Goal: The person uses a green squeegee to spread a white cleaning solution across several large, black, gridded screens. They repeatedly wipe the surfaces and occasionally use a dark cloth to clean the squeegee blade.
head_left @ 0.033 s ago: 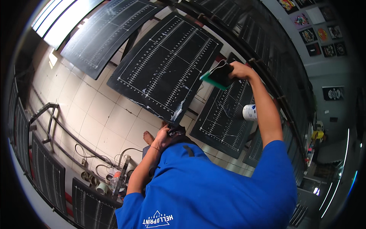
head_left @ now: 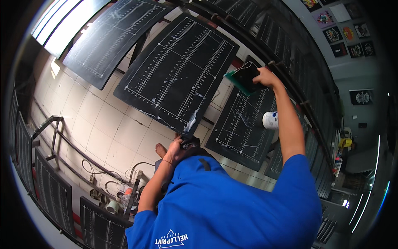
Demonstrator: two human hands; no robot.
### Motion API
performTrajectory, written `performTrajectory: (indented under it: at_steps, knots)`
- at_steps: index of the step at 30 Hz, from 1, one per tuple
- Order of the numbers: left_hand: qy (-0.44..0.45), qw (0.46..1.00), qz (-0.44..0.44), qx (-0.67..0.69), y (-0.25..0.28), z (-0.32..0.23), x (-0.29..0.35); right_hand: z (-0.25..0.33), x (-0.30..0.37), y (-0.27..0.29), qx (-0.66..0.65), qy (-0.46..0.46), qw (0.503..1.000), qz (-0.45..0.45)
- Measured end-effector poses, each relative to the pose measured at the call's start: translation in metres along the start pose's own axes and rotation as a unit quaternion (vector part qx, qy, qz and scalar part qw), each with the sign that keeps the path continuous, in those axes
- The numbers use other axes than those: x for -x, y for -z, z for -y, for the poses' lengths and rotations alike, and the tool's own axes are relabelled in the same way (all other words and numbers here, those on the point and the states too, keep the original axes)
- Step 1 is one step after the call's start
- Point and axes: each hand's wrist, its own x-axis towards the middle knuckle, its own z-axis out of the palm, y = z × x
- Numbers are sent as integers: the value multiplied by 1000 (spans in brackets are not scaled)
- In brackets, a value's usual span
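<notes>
Directions are read from the centre of the head view. A flat black hand tool [head_left: 245, 78] is held at 2 o'clock by the right hand [head_left: 265, 78], whose fingers are closed on its dark body; its straight green edge is turned towards 8 o'clock. The step in hand is judged to be the positioning of this tool in the air beside the main board [head_left: 178, 66]; contact with any surface cannot be confirmed. For any stroke, a firm wrist and a level, evenly pressed edge would be called for. The left hand [head_left: 175, 148] is placed just off centre towards 7 o'clock, close to the board's near corner; whether anything is gripped there cannot be told. The main board, at 11 o'clock, is a flat, matt black slab marked with white ruled ticks, and a ragged pale smear [head_left: 190, 121] is borne near that corner. At 3 o'clock are seen a scuffed second board [head_left: 240, 133] and a round white tub [head_left: 270, 120] daubed with blue; smooth, pale floor tiles [head_left: 110, 120] are shown at 9 o'clock
</notes>
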Motion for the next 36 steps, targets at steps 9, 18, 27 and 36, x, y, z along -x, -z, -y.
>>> performTrajectory:
  at_steps: [9, 18, 27, 36]
  knots:
    - [15, 1000, 7, -6, 22, -6, 6, -26, 72, -108, 117, -305, 918, -224]
    - [32, 999, 36, -23, 24, -6, -2, -11, 157, -232, 252, -325, 873, -262]
    - [4, 999, 21, -40, 10, -18, 21, 60, 172, -160, 133, -235, 930, -248]
    - [-54, 998, -6, -23, 7, -22, 51, 185, 146, -291, 106, 117, 958, -239]
